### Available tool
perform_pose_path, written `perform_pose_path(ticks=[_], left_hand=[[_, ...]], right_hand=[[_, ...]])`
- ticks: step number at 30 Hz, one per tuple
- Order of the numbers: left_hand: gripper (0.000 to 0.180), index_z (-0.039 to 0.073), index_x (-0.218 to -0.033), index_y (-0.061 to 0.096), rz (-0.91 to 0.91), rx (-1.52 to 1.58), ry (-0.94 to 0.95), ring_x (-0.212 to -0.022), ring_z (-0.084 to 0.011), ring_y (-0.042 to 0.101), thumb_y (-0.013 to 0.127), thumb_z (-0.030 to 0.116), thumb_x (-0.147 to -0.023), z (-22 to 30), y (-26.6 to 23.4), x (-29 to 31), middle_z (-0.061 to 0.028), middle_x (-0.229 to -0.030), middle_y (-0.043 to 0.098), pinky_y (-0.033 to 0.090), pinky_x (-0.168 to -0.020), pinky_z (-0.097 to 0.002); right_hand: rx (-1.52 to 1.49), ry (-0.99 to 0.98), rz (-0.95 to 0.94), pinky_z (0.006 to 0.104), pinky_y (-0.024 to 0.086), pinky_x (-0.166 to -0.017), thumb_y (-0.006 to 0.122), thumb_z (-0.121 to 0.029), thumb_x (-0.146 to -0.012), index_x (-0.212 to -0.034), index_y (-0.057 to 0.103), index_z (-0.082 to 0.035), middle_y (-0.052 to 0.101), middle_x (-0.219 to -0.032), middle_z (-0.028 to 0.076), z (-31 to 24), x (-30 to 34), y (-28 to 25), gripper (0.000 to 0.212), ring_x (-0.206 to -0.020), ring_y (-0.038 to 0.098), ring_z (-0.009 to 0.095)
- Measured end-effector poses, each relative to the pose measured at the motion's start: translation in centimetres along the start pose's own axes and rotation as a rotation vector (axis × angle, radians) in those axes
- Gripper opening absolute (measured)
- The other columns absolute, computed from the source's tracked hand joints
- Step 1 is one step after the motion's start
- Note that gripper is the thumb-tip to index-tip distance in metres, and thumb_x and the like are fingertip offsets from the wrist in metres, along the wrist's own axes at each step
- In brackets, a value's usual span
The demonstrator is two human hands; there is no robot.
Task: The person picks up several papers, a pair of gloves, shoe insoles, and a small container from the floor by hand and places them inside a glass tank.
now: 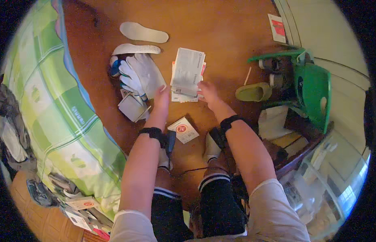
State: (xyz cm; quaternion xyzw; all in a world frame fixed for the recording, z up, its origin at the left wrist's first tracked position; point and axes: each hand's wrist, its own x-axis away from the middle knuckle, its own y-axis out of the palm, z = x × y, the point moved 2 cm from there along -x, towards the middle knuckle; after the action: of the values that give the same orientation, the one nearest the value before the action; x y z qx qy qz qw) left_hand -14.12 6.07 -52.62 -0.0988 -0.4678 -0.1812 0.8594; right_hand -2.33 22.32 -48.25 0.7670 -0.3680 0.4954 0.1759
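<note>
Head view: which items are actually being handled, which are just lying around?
In hand:
left hand by white gloves
right hand on stack of leaflets

Lying about:
two insoles
green slipper
green chair
small square card
green checked blanket

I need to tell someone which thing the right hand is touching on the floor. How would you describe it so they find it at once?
Start at the wooden floor between the green bedcover and the green plastic chair. In the middle lies a stack of white printed papers, and the right hand touches its lower right corner. Unlike the white shoe to its left, it is flat, rectangular and covered in print.
</note>
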Motion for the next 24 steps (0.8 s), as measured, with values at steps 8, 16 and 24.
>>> perform_pose_path(ticks=[8,16,24], left_hand=[[0.055,-0.006,-0.110,0.044,0.004,-0.151,0.095,-0.081,-0.0181,0.053,0.064,0.029,-0.072,-2.2,1.4,-6.4,-0.0116,-0.091,0.055,0.042,-0.072,-0.0282],[0.049,-0.008,-0.101,0.051,0.014,-0.256,0.098,-0.072,-0.0194,0.056,0.065,0.028,-0.071,-3.1,1.4,-7.9,-0.0124,-0.086,0.059,0.045,-0.063,-0.0309],[0.040,-0.002,-0.099,0.055,-0.013,-0.575,0.086,-0.081,-0.0253,0.058,0.064,0.026,-0.072,1.0,4.6,-0.8,-0.0147,-0.091,0.060,0.044,-0.072,-0.0344]], right_hand=[[0.179,-0.211,0.194,0.0328,0.043,-0.070,0.063,-0.024,-0.071,-0.110,0.044,-0.001,0.055,-0.096,0.010,3.1,-7.6,0.6,0.049,-0.085,0.053,0.020],[0.121,-0.330,0.166,0.0324,0.045,-0.068,0.071,-0.025,-0.065,-0.095,0.050,0.005,0.059,-0.087,0.014,2.8,-7.7,2.6,0.047,-0.076,0.057,0.020],[0.118,-0.287,0.164,0.0286,0.044,-0.055,0.065,-0.021,-0.072,-0.077,0.060,0.003,0.061,-0.071,0.009,6.9,-9.7,0.7,0.025,-0.061,0.056,0.015]])
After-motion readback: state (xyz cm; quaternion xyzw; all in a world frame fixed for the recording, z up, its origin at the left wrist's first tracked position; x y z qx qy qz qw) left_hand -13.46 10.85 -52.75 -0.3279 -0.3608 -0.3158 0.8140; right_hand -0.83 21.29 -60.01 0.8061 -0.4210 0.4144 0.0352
